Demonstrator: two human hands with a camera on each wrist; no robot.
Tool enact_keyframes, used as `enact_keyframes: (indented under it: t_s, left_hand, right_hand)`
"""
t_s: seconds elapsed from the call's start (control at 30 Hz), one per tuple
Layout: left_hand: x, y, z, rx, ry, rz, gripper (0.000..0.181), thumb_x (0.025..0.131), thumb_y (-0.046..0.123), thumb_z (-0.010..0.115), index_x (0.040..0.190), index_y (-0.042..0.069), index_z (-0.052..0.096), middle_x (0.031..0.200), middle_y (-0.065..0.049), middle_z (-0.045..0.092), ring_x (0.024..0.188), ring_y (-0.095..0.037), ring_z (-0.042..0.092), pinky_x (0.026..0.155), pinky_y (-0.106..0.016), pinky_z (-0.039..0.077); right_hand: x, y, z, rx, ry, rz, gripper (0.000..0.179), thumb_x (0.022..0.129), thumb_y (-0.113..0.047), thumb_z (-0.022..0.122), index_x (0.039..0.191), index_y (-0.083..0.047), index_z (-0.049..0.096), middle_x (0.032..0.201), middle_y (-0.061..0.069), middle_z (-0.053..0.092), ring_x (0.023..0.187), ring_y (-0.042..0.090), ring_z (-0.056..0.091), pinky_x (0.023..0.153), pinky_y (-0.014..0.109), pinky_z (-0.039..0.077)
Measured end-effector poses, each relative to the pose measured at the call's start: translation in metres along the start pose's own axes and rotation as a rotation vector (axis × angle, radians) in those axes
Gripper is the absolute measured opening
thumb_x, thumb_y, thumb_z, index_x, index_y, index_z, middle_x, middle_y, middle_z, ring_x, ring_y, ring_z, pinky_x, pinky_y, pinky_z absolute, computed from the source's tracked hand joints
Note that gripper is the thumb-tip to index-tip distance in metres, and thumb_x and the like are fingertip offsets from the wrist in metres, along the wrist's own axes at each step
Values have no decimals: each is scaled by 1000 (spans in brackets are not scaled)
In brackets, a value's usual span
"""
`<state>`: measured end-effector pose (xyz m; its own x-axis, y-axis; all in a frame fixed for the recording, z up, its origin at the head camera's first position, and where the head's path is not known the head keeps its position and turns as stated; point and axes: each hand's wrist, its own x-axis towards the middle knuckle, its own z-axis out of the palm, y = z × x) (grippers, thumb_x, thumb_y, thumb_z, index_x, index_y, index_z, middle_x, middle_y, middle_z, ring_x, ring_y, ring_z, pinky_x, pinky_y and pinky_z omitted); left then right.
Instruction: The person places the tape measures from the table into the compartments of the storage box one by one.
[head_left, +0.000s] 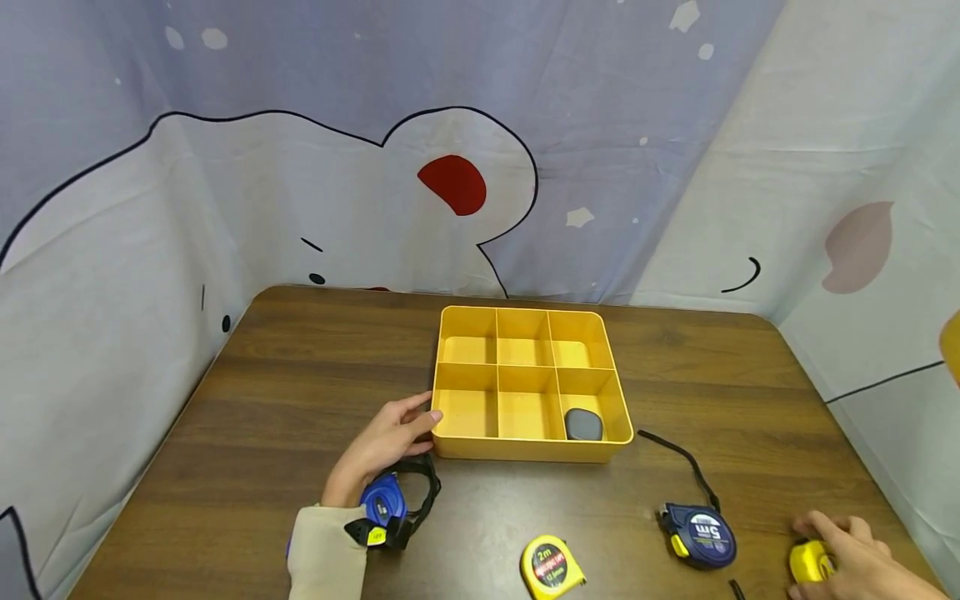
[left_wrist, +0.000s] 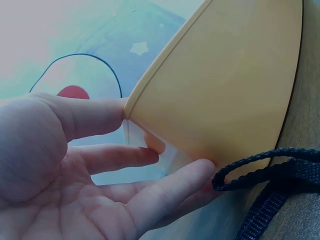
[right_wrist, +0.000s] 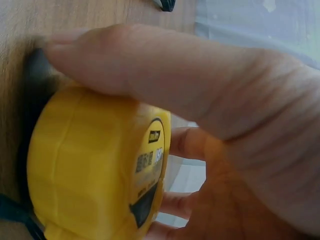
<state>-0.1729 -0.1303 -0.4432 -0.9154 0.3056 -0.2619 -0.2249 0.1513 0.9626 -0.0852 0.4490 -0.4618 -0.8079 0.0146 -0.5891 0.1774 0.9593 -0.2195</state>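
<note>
- Head view: the yellow tape (head_left: 808,562) is at the table's (head_left: 247,417) near right, well apart from the tray (head_left: 525,451), which lies leftward and farther off.
- Between them sits the navy tape (head_left: 702,535), its cord (head_left: 686,458) reaching toward the tray's front right corner.
- The tray's long axis runs left to right. Its front right compartment, with a grey thing (head_left: 583,424) inside, is the closest to the right hand (head_left: 862,562).
- The left hand (head_left: 390,437) is much nearer the tray; the right has the yellow tape, a squat body with no clear long axis.
- Right hand: grasping the tape, thumb along one side, fingers at the labelled face; the arm enters from the lower right. Whether the tape is off the table, I cannot tell.
- Left hand: not clenched, fingers extended, touching the tray's front left corner, thumb at the rim. Its sleeve (head_left: 326,554) is just beside the blue tape (head_left: 383,498); a black strap (left_wrist: 290,175) lies by the fingertips.
</note>
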Motion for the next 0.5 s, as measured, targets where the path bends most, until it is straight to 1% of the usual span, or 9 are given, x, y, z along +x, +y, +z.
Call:
enact_keyframes:
  t_s: [0.07, 0.23, 0.4, 0.5]
  left_hand:
    - [0, 0, 0, 0, 2, 1, 65, 93, 28, 54, 143, -2, 25, 133, -27, 43, 115, -35, 51, 84, -41, 50]
    - [-1, 1, 1, 2, -2, 5, 64, 93, 26, 53, 143, -2, 25, 132, -27, 43, 115, -37, 50, 85, -42, 49]
    - [-1, 1, 2, 7, -12, 4, 65, 93, 26, 53, 143, -2, 24, 133, -27, 42, 116, -37, 50, 85, -43, 49]
    - [0, 1, 2, 3, -11, 2, 65, 93, 26, 53, 143, -2, 24, 134, -28, 41, 116, -38, 49, 85, -43, 49]
  right_hand:
    - [0, 1, 1, 1, -4, -2, 84, 62, -57, 74, 119, -4, 43, 106, 42, 29, 85, 49, 43, 62, 59, 44]
    - [2, 3, 1, 8, -8, -25, 75, 65, -52, 75, 116, -5, 45, 102, 33, 36, 81, 36, 45, 61, 46, 45]
    - [1, 2, 1, 4, 5, -11, 76, 66, -53, 75, 115, -3, 45, 98, 31, 38, 79, 36, 45, 61, 45, 45]
    - [-1, 0, 0, 33, 0, -2, 77, 66, -52, 75, 115, -1, 45, 95, 29, 38, 79, 34, 45, 60, 41, 45]
